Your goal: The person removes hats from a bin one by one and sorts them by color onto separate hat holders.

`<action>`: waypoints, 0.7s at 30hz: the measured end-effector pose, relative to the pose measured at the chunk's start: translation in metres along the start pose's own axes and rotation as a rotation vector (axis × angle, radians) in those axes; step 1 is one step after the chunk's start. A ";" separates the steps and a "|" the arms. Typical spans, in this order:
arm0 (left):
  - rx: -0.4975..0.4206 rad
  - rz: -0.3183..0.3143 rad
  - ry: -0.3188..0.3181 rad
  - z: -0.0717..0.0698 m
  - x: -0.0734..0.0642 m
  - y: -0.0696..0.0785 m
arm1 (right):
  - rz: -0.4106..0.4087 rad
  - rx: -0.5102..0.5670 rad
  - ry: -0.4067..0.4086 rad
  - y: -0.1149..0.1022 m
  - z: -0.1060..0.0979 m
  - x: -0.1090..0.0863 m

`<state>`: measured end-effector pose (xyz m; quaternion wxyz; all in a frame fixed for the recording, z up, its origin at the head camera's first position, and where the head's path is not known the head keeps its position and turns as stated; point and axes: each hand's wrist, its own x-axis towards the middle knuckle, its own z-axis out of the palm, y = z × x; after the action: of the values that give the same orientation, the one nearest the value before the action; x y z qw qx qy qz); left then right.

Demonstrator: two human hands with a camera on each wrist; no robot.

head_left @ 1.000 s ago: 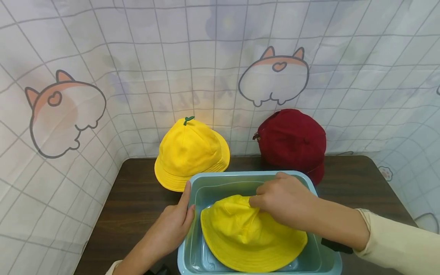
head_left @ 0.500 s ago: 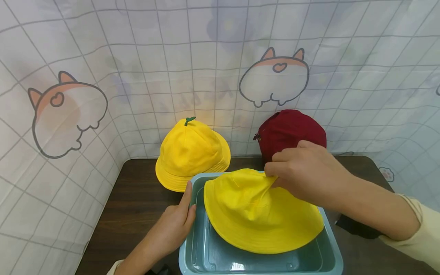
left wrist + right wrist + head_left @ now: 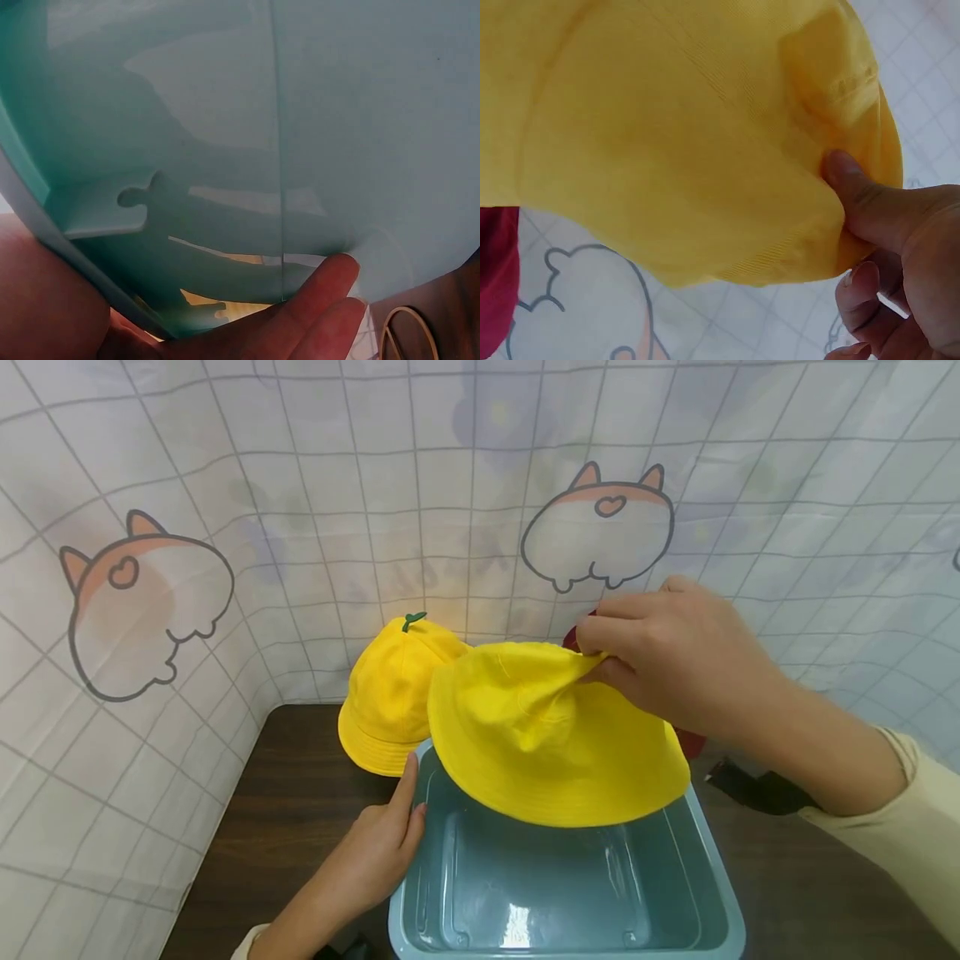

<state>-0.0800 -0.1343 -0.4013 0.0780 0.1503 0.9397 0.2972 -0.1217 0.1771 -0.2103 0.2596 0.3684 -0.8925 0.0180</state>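
Observation:
My right hand (image 3: 675,652) pinches a yellow bucket hat (image 3: 555,752) by its crown and holds it up over the far part of a light blue plastic basin (image 3: 540,885). The hat's brim hangs down toward me. In the right wrist view, the thumb of the right hand (image 3: 922,240) presses the yellow cloth (image 3: 667,150). My left hand (image 3: 371,847) grips the basin's left side at the rim. From the left wrist, its fingers (image 3: 326,300) lie against the outer wall of the basin (image 3: 195,112).
Behind the basin, a second yellow hat (image 3: 393,693) with a green sprout on top stands on the dark wooden table (image 3: 247,810). A dark red cap (image 3: 691,742) is mostly hidden behind the held hat and right hand. A white checked cloth backdrop (image 3: 337,468) encloses the table.
My right hand has lifted the yellow bucket hat up out of the basin and away from me, so the basin floor now shows. My left hand stays at the basin's rim.

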 end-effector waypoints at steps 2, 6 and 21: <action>0.000 -0.002 -0.005 0.000 0.000 0.000 | -0.008 -0.010 0.045 0.003 0.001 0.006; -0.013 -0.009 -0.018 0.000 0.001 0.000 | -0.035 -0.027 0.140 0.011 0.004 0.018; 0.019 0.012 0.006 0.000 -0.001 -0.001 | -0.115 -0.120 0.409 0.019 0.037 0.086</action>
<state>-0.0791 -0.1359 -0.4018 0.0721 0.1560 0.9417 0.2892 -0.2017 0.1266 -0.1978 0.4573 0.3914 -0.7982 0.0243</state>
